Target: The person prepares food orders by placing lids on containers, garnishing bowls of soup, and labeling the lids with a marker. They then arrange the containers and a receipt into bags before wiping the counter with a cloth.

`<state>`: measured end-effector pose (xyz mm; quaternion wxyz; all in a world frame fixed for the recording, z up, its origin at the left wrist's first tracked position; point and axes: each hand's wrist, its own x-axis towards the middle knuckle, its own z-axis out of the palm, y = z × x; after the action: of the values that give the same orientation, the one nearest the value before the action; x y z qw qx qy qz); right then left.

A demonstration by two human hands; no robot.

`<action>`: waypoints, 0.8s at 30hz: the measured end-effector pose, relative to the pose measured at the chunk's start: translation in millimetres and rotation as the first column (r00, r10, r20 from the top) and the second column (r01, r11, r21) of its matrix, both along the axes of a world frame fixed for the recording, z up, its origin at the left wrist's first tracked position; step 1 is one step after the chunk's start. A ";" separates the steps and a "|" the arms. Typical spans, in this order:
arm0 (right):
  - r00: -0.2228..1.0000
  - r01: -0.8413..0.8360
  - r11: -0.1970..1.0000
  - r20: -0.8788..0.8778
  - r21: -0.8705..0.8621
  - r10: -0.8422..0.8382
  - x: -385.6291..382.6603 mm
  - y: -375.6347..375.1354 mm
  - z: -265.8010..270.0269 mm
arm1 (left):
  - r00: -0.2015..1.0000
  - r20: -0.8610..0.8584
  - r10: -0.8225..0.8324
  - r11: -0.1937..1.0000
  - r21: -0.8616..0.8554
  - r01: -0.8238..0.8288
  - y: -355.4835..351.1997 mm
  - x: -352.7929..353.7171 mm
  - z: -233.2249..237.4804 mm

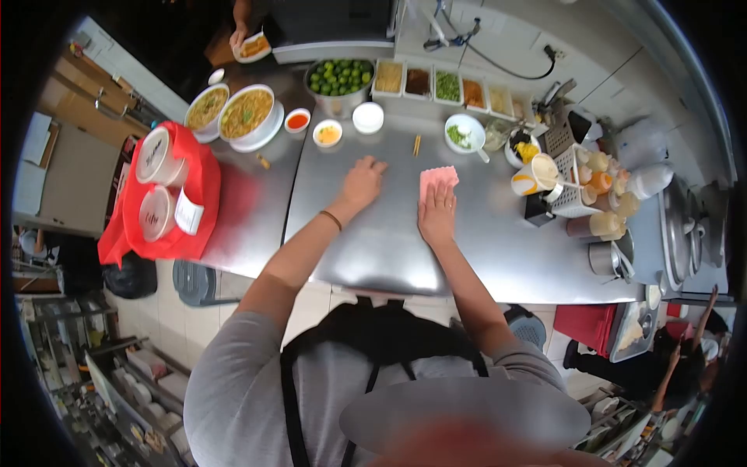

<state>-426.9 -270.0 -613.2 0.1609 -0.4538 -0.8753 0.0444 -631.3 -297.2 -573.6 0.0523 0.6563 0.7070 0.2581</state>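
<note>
right hand [437,214] lies flat with fingers spread, pressing a pink cloth [440,177] onto the steel counter [373,249] — nothing clasped, the cloth only pinned under the fingertips. left hand [364,180] rests open and empty on the steel just beside it. the middle stretch looks wiped; a small yellow scrap [417,145] beyond the cloth — near the sauce bowl [327,133] — seems not yet reached
</note>
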 end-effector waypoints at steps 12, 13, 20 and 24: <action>0.961 -0.008 0.995 -0.274 0.095 0.034 16.1 -28.4 51.5 | 0.958 -0.202 -0.204 0.979 -0.058 0.196 116.7 8.6 -20.9; 0.928 -0.021 0.999 -0.372 0.040 0.034 38.9 -41.2 81.3 | 0.944 -0.237 -0.227 0.973 -0.025 0.228 104.1 5.6 -17.4; 0.288 0.956 0.294 0.158 0.013 -0.944 280.7 -23.6 -9.2 | 0.995 0.096 0.038 0.973 0.224 -0.059 -30.0 -75.9 -11.4; 0.627 0.727 0.641 0.145 0.245 -0.766 247.4 7.3 -55.2 | 0.842 0.097 0.530 0.826 0.164 -0.539 -70.5 -183.4 -30.0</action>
<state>-179.5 -262.7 -668.5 0.0965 -0.7633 -0.6203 -0.1524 -814.6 -367.6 -603.7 -0.0664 0.4278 0.8339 0.3422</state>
